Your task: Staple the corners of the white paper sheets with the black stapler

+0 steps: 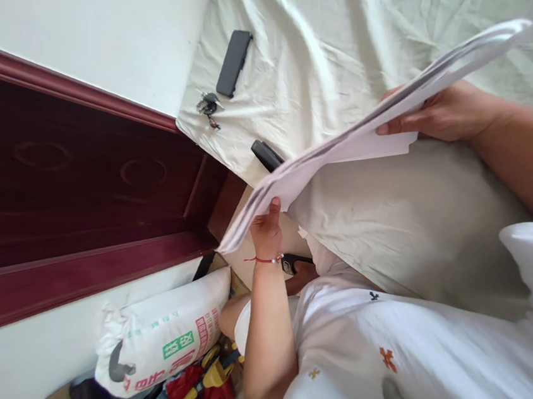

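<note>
We are seeing red and green Chinese characters, some boxed, running across a plump white woven sack (166,337), though the slant is keeping us from reading them surely. The sack is bulging, its contents hiding from us, and it is lying above a red, yellow and blue plastic object (203,390). We are holding a long, thin stack of white sheets (319,156), its layered edges showing grey and its middle sagging slightly, above a wrinkled pale green cloth (302,88). Our left hand (267,228) is gripping the stack's lower end, thumb pressing the near face, and our right hand (448,114) is pinching it farther up, thumb lying flat. On the cloth, a flat black rectangular object (234,63) is resting beside a bunch of keys (209,104).
</note>
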Demonstrator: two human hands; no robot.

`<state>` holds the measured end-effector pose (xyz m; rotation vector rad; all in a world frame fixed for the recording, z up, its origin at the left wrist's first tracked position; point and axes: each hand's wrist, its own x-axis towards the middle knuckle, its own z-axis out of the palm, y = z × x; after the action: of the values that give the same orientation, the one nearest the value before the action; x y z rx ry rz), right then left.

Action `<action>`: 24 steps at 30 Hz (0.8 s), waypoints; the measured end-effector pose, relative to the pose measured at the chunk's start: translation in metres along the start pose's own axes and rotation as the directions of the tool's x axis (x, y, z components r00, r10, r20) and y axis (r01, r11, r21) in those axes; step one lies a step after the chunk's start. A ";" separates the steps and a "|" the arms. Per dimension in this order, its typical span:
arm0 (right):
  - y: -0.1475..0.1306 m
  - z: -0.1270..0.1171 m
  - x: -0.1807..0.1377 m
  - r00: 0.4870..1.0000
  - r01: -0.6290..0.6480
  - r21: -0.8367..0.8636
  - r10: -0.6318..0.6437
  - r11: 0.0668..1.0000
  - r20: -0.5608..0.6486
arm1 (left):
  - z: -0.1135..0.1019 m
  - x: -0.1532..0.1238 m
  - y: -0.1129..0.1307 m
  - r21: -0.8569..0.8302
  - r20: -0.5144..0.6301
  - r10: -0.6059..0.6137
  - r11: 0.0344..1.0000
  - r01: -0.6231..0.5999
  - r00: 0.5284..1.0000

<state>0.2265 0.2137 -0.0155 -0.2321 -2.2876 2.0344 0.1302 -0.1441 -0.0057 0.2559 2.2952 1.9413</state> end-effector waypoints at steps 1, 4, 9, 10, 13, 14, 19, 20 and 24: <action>0.001 0.001 0.000 1.000 0.021 0.026 -0.020 0.999 -0.015 | 0.001 0.001 0.002 -0.006 -0.016 0.028 1.000 -0.028 0.999; 0.004 0.002 -0.002 0.996 0.023 0.057 -0.018 0.998 -0.084 | 0.003 0.003 0.011 -0.018 -0.093 0.074 0.997 -0.076 0.993; 0.001 0.004 -0.004 0.971 0.171 0.172 -0.136 0.970 -0.199 | 0.001 0.002 0.021 -0.084 -0.124 0.105 0.990 -0.116 0.987; 0.001 0.004 -0.004 0.963 0.212 0.197 -0.170 0.957 -0.211 | 0.000 0.002 0.021 -0.098 -0.113 0.102 0.989 -0.114 0.988; 0.001 0.003 -0.005 0.967 0.218 0.220 -0.180 0.951 -0.179 | -0.004 0.001 0.017 -0.157 -0.063 0.066 0.985 -0.075 0.996; 0.001 0.002 -0.005 0.979 0.175 0.201 -0.148 0.964 -0.140 | -0.005 0.000 0.014 -0.170 -0.045 0.042 0.984 -0.049 0.998; 0.002 0.001 -0.002 1.000 0.010 -0.060 -0.008 0.998 0.021 | -0.006 0.001 0.002 -0.129 -0.002 -0.025 0.991 0.024 1.000; 0.002 0.001 -0.001 1.000 0.003 -0.076 -0.001 0.997 0.025 | -0.005 0.001 0.002 -0.114 -0.002 -0.022 0.993 0.022 1.000; 0.003 0.001 0.000 0.999 -0.008 -0.022 0.008 1.000 0.036 | 0.002 0.000 0.006 -0.092 0.022 -0.011 0.996 0.013 1.000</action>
<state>0.2267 0.2131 -0.0184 -0.2081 -2.3349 2.0347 0.1311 -0.1412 -0.0003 0.2516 2.1826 2.0218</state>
